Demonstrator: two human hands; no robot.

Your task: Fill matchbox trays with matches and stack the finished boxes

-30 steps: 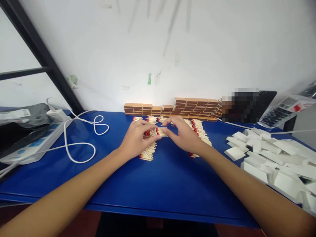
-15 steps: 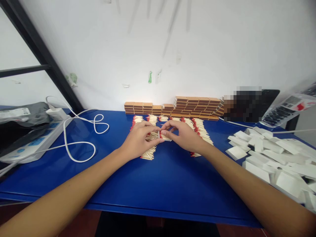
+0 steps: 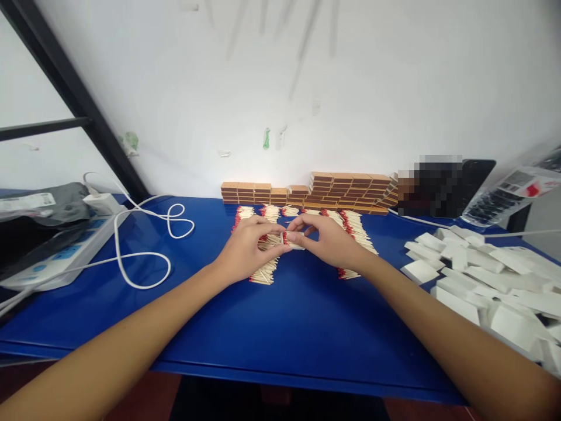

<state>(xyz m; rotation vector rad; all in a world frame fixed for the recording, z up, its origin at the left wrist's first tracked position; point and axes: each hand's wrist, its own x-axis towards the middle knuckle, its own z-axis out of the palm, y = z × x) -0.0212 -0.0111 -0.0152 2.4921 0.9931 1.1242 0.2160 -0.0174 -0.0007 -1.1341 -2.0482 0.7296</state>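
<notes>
A small white matchbox tray (image 3: pixel 298 246) with red-tipped matches in it is held between my two hands, just above the blue table. My left hand (image 3: pixel 250 248) pinches its left end between thumb and fingers. On the other side, my right hand (image 3: pixel 326 238) is closed on the tray, its thumb and fingertips over the matches. Loose matches lie in a pile (image 3: pixel 263 276) partly under my left hand. Another long pile of matches (image 3: pixel 362 234) reaches out beyond my right hand. My fingers hide part of the tray.
Brown matchboxes (image 3: pixel 346 190) are stacked along the wall. Many white trays (image 3: pixel 477 275) are heaped at the right, near a plastic bottle (image 3: pixel 508 193) and a dark, partly pixelated object (image 3: pixel 477 184). A power strip (image 3: pixel 65 251) and white cable (image 3: pixel 142 286) lie at the left.
My right thumb and fingertips have shifted slightly over the matches in the tray. Otherwise the hands and tray stay in the same place.
</notes>
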